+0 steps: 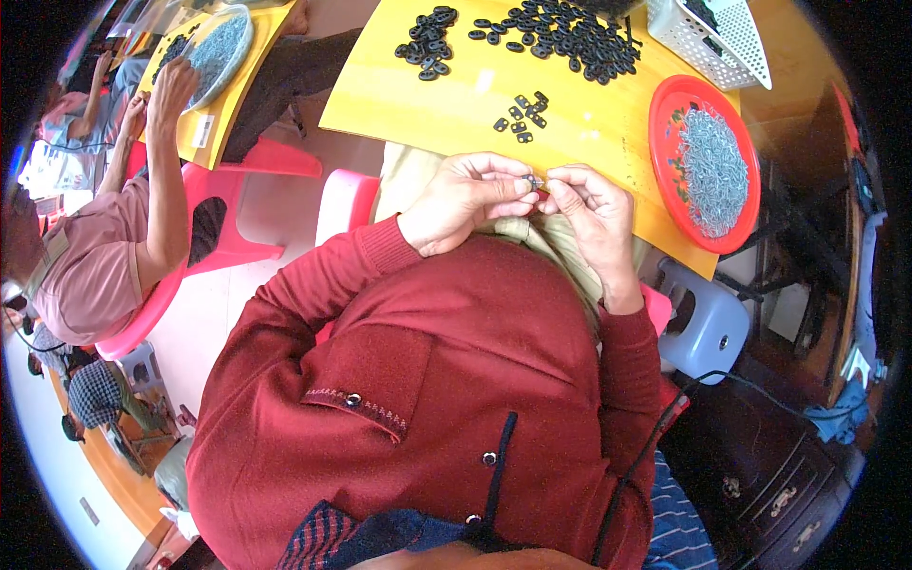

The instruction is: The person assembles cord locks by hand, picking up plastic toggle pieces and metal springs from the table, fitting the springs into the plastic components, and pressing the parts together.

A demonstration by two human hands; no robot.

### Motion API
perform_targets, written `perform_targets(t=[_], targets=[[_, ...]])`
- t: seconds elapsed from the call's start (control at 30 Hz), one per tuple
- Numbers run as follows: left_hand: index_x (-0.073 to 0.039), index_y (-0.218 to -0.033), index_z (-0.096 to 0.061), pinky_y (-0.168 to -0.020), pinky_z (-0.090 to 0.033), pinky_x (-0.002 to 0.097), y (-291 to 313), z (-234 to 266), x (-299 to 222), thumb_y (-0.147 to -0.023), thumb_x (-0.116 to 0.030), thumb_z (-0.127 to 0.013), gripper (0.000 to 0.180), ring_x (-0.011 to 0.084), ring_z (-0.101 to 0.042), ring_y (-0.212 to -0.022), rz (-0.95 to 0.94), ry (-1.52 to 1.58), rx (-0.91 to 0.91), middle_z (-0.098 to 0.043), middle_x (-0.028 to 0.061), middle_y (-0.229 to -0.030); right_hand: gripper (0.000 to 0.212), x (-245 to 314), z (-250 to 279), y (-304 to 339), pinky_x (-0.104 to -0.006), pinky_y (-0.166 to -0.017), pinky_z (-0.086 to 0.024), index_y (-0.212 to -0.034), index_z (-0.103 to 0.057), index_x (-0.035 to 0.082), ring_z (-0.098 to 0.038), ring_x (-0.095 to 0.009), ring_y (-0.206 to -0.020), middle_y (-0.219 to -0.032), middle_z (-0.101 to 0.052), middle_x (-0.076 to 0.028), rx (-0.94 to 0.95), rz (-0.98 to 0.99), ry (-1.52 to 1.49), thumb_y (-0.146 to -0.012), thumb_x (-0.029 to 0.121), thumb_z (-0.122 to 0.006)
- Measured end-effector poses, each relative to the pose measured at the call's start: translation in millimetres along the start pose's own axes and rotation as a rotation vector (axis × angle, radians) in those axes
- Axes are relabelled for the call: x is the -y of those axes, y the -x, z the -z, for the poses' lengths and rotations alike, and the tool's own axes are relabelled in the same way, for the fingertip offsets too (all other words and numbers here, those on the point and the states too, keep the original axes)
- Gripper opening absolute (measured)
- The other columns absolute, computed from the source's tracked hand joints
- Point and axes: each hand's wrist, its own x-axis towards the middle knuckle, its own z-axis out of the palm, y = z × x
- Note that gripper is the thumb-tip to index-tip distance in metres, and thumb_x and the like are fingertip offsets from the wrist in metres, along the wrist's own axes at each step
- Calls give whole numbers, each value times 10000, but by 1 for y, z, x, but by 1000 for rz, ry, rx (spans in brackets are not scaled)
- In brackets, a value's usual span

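Close together at the near edge of the yellow table [418,123], my two hands meet over my lap. Between thumb and fingers, my left hand [475,195] pinches a small dark piece [529,179], partly covered by the fingertips. My right hand [591,204] is closed in a pinch at a tiny metal screw [540,183] against that piece. Just beyond my hands lie several small black plates with holes [525,112]. To the right, a red round tray [662,142] carries a heap of silvery screws [712,171].
Farther back are a large spread of black oval parts [570,38] and a smaller pile [426,43]. A white perforated basket [722,38] stands at the back right. Left, another person [114,237] works at a second yellow table. A blue stool [708,328] is at right.
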Motion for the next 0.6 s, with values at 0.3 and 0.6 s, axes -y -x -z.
perform_targets(t=[0.3, 0.6], targets=[[7, -1027, -627, -843, -561, 311, 0, -1, 0, -883, 0, -621, 144, 207, -670, -907, 24, -9, -40, -675, 115, -989, 113, 16, 13, -22, -220, -624, -488, -966, -642, -37, -596, -68, -680, -789, -630, -22, -146, 82, 275, -899, 52, -619], [8, -1012, -640, -822, -562, 306, 0, -3, -1, -876, -5, -632, 137, 199, -671, -879, 7, -12, -24, -679, 116, -980, 248, 27, 33, -93, -412, -739, -509, -1099, -631, 32, -646, -337, -858, -954, -651, -175, -179, 287, 995, -883, 144, -588]])
